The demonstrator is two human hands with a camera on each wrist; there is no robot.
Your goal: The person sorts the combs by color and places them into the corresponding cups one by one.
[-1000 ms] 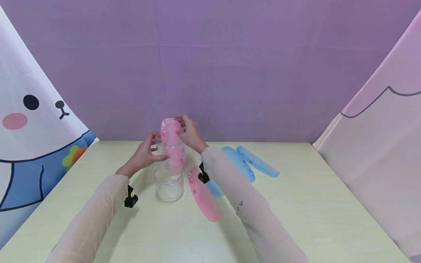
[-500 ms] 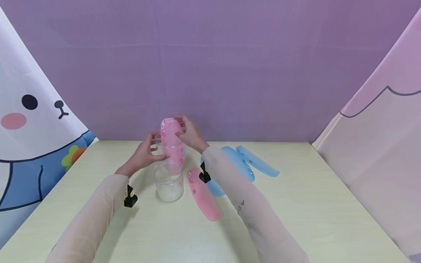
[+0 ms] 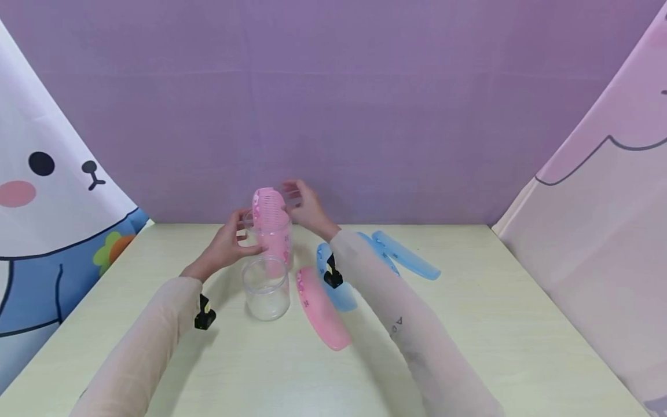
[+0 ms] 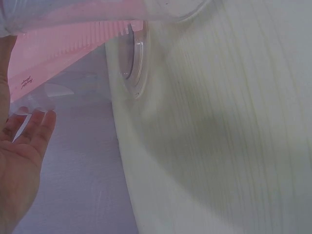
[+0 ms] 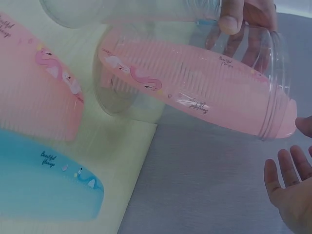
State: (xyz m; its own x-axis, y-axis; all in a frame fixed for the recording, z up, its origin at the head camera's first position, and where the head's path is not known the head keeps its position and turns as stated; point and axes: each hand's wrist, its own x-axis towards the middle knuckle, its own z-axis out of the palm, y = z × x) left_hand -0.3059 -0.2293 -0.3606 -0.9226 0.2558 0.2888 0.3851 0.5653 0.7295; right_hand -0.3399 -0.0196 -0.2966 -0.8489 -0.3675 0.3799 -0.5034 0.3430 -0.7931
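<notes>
A clear jar (image 5: 274, 53) stands upright at the back left of the table, with pink comb (image 3: 270, 211) material inside. Overlapping prints suggest more than one comb in it, but I cannot tell for sure. My left hand (image 3: 224, 242) grips this jar near its top, thumb on the near side and fingers behind. Just right of the jar's mouth is my right hand (image 3: 310, 211), its fingers spread and holding nothing. In the right wrist view, the right thumb comes close to the comb's end. A second clear jar (image 3: 267, 304) stands in front.
Right of the front jar lies a pink comb (image 3: 320, 313), beside a blue comb (image 3: 341, 296). Further right are another blue comb (image 3: 406, 255) and one partly hidden by the right sleeve (image 3: 396, 313). A purple cloth (image 3: 333, 116) hangs behind the table.
My right hand has let go of the pink comb and moved slightly right, its fingers spreading. The left hand stays on the jar. More of the near blue comb shows.
</notes>
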